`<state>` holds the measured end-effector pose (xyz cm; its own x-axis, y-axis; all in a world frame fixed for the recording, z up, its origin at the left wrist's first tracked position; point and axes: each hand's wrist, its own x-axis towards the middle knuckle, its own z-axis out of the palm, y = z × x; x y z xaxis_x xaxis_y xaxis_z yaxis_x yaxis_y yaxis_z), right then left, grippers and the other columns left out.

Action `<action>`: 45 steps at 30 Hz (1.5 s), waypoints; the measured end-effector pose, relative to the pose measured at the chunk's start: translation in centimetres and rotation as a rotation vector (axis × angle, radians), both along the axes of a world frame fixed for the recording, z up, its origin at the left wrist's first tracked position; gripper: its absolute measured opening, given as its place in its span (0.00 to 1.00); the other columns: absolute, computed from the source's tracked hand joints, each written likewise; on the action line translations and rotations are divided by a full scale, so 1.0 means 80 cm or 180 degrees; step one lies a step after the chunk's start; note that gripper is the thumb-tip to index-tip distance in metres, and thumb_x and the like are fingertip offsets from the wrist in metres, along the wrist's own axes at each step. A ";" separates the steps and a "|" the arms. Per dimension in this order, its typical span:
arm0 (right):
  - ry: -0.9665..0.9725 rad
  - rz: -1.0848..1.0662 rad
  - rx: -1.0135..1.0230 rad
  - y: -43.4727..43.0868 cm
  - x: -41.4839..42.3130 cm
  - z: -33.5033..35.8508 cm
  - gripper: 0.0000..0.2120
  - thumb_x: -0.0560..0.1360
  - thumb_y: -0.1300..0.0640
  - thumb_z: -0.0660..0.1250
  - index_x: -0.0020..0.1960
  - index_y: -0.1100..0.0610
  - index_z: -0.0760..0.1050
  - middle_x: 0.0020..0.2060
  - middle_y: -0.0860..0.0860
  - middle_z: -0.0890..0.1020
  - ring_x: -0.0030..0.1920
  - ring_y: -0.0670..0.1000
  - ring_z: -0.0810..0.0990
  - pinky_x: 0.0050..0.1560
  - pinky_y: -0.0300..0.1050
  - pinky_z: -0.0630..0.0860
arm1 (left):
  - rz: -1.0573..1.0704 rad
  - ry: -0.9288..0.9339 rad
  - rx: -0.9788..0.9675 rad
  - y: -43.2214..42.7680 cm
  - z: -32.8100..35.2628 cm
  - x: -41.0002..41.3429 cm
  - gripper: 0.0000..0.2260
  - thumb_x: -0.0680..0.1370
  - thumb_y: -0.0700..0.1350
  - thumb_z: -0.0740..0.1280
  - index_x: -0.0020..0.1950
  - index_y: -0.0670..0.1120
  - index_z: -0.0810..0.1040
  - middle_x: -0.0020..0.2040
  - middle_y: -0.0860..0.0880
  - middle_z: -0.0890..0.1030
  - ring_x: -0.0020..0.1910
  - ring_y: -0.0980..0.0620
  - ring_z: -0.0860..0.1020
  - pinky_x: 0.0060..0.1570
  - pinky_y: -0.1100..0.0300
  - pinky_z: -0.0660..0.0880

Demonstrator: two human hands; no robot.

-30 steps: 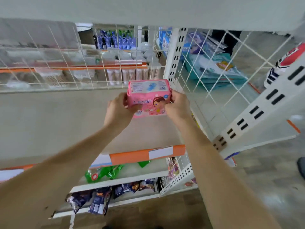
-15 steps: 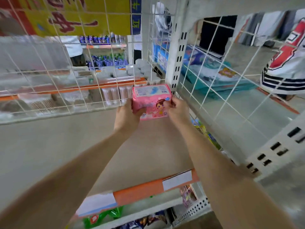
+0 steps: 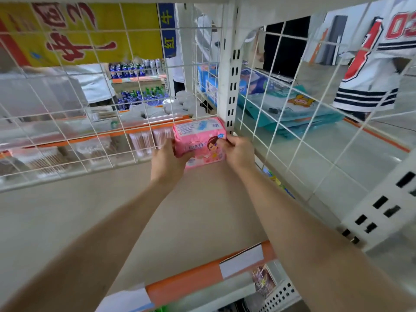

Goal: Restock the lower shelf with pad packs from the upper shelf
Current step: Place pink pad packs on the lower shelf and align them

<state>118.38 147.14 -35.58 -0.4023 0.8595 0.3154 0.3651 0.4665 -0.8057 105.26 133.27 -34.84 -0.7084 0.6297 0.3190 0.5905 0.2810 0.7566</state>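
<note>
**Pink pack held between both hands at the back corner of the shelf**

The pad pack [image 3: 199,141] sits just above the middle of the frame, pinched from both ends — the left hand [image 3: 167,158] closed around its left end with the thumb over the front face, the right hand [image 3: 239,152] closed on its right end. Neither hand is free, and neither holds anything else. The long axis of the pack runs left to right across the frame, so the two hands face each other along it; its printed front faces the camera and its top edge tips slightly away.

The relation that matters is pack to corner. The pack's upper right end lies just beside the white slotted upright [image 3: 230,86], and the wire grid back panel [image 3: 90,131] runs close behind it. Its lower edge looks to be at or just above the beige shelf [image 3: 112,210]; whether it is touching cannot be told, since the left hand covers that edge.

Both arms reach about equally far in, the right hand being the one nearest the upright. Judging from this, setting the pack down needs little sideways travel — mainly a lowering and a release, with the right-hand fingers needing room to slip out between pack and upright.
</note>
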 end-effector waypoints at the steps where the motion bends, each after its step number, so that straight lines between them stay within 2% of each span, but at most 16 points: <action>1: 0.0067 0.0029 -0.0057 -0.001 0.001 -0.001 0.13 0.79 0.60 0.67 0.63 0.56 0.81 0.48 0.55 0.87 0.47 0.54 0.85 0.51 0.51 0.81 | 0.0006 -0.0043 -0.0018 0.000 0.003 0.000 0.19 0.70 0.51 0.79 0.51 0.47 0.73 0.43 0.52 0.80 0.47 0.44 0.79 0.44 0.51 0.76; 4: 0.0154 0.0005 -0.0220 -0.010 0.002 0.003 0.15 0.79 0.61 0.66 0.64 0.55 0.80 0.50 0.54 0.86 0.48 0.56 0.84 0.52 0.50 0.79 | -0.0007 -0.0129 -0.0079 -0.002 0.012 0.003 0.20 0.70 0.50 0.80 0.50 0.47 0.72 0.43 0.50 0.80 0.44 0.46 0.78 0.41 0.56 0.72; 7: -0.0275 -0.0162 -0.0132 -0.027 0.004 0.010 0.12 0.80 0.56 0.61 0.60 0.50 0.79 0.51 0.53 0.85 0.51 0.57 0.82 0.52 0.54 0.80 | 0.0074 -0.0068 -0.0333 -0.008 0.020 0.006 0.21 0.70 0.55 0.79 0.52 0.45 0.76 0.49 0.47 0.81 0.48 0.45 0.79 0.42 0.56 0.71; 10: -0.0610 -0.0343 0.0147 -0.056 0.016 0.020 0.19 0.83 0.50 0.55 0.70 0.57 0.68 0.62 0.58 0.78 0.62 0.60 0.77 0.56 0.56 0.75 | 0.0209 -0.0085 -0.0714 -0.025 0.032 0.018 0.29 0.70 0.59 0.77 0.64 0.46 0.75 0.61 0.43 0.79 0.57 0.44 0.78 0.50 0.53 0.74; 13: -0.0848 -0.0152 0.0371 -0.090 0.037 0.025 0.28 0.83 0.43 0.49 0.76 0.59 0.58 0.74 0.59 0.67 0.72 0.61 0.67 0.69 0.58 0.68 | 0.0337 0.0101 -0.1275 -0.052 0.038 0.038 0.45 0.69 0.68 0.73 0.77 0.48 0.61 0.72 0.42 0.71 0.69 0.39 0.72 0.61 0.42 0.74; 15: -0.1018 0.0095 0.0475 -0.111 0.050 0.029 0.31 0.83 0.42 0.48 0.80 0.57 0.49 0.79 0.58 0.57 0.77 0.60 0.59 0.77 0.58 0.58 | 0.0309 0.0303 -0.1545 -0.074 0.046 0.058 0.45 0.72 0.71 0.66 0.80 0.48 0.56 0.75 0.43 0.69 0.71 0.39 0.70 0.64 0.42 0.72; 17: -0.1154 0.0273 0.0627 -0.131 0.064 0.031 0.32 0.83 0.42 0.48 0.81 0.56 0.45 0.81 0.57 0.51 0.79 0.59 0.53 0.79 0.57 0.52 | 0.0217 0.0502 -0.1655 -0.095 0.058 0.082 0.44 0.74 0.73 0.60 0.81 0.49 0.51 0.76 0.43 0.68 0.72 0.40 0.70 0.65 0.44 0.70; 22: -0.1298 0.0576 0.1035 -0.161 0.097 0.041 0.32 0.82 0.40 0.45 0.81 0.51 0.41 0.81 0.52 0.43 0.81 0.55 0.42 0.79 0.62 0.46 | -0.0103 0.1362 -0.1508 -0.142 0.071 0.130 0.38 0.76 0.73 0.47 0.80 0.52 0.52 0.78 0.50 0.65 0.76 0.49 0.64 0.71 0.47 0.65; 25: -0.1525 0.0667 0.1095 -0.167 0.114 0.059 0.31 0.83 0.39 0.47 0.81 0.45 0.40 0.81 0.51 0.39 0.80 0.55 0.36 0.78 0.62 0.41 | -0.0137 0.1752 -0.1736 -0.160 0.074 0.136 0.38 0.73 0.74 0.41 0.81 0.59 0.47 0.82 0.56 0.54 0.80 0.52 0.54 0.76 0.40 0.57; 27: -0.1733 0.0728 0.1157 -0.175 0.127 0.072 0.31 0.82 0.35 0.46 0.80 0.41 0.39 0.79 0.49 0.34 0.79 0.56 0.32 0.77 0.62 0.36 | -0.0062 0.1945 -0.1746 -0.173 0.079 0.138 0.37 0.75 0.73 0.45 0.80 0.56 0.55 0.81 0.55 0.56 0.80 0.51 0.55 0.75 0.36 0.54; 30: -0.1816 0.0799 0.1286 -0.189 0.146 0.086 0.35 0.79 0.30 0.46 0.80 0.40 0.37 0.78 0.47 0.30 0.78 0.56 0.30 0.77 0.62 0.36 | -0.0149 0.2214 -0.1624 -0.190 0.084 0.145 0.33 0.76 0.67 0.53 0.70 0.46 0.73 0.76 0.49 0.69 0.74 0.44 0.69 0.70 0.30 0.63; 31: -0.1799 0.0817 0.1286 -0.193 0.151 0.089 0.35 0.79 0.30 0.46 0.79 0.40 0.35 0.78 0.46 0.30 0.78 0.55 0.29 0.77 0.62 0.36 | -0.0182 0.2316 -0.1674 -0.193 0.085 0.147 0.32 0.77 0.66 0.53 0.68 0.44 0.74 0.76 0.49 0.70 0.72 0.43 0.70 0.68 0.29 0.64; 33: -0.1739 0.0851 0.1221 -0.201 0.161 0.097 0.36 0.79 0.30 0.47 0.79 0.39 0.33 0.78 0.46 0.31 0.78 0.55 0.29 0.78 0.63 0.38 | -0.0199 0.2320 -0.1909 -0.198 0.091 0.152 0.33 0.77 0.67 0.51 0.72 0.45 0.69 0.79 0.49 0.64 0.75 0.43 0.66 0.70 0.28 0.59; 36: -0.1755 0.0895 0.1157 -0.205 0.170 0.113 0.36 0.78 0.28 0.45 0.80 0.39 0.37 0.79 0.46 0.31 0.78 0.54 0.29 0.78 0.63 0.38 | -0.0152 0.2267 -0.2046 -0.202 0.102 0.160 0.37 0.76 0.71 0.47 0.78 0.48 0.59 0.83 0.51 0.50 0.80 0.44 0.54 0.72 0.28 0.51; 39: -0.1703 0.0947 0.1178 -0.207 0.176 0.133 0.38 0.73 0.27 0.40 0.80 0.39 0.47 0.79 0.45 0.31 0.78 0.53 0.30 0.78 0.63 0.37 | -0.0053 0.2183 -0.1965 -0.209 0.117 0.173 0.38 0.76 0.72 0.46 0.78 0.48 0.59 0.83 0.50 0.50 0.81 0.44 0.51 0.71 0.26 0.52; 45: -0.1201 0.1181 0.1326 -0.215 0.192 0.159 0.33 0.77 0.31 0.49 0.79 0.42 0.57 0.81 0.46 0.42 0.80 0.53 0.36 0.78 0.63 0.41 | 0.0233 0.1972 -0.1844 -0.220 0.144 0.196 0.40 0.75 0.74 0.44 0.79 0.50 0.56 0.83 0.50 0.41 0.81 0.41 0.44 0.72 0.26 0.51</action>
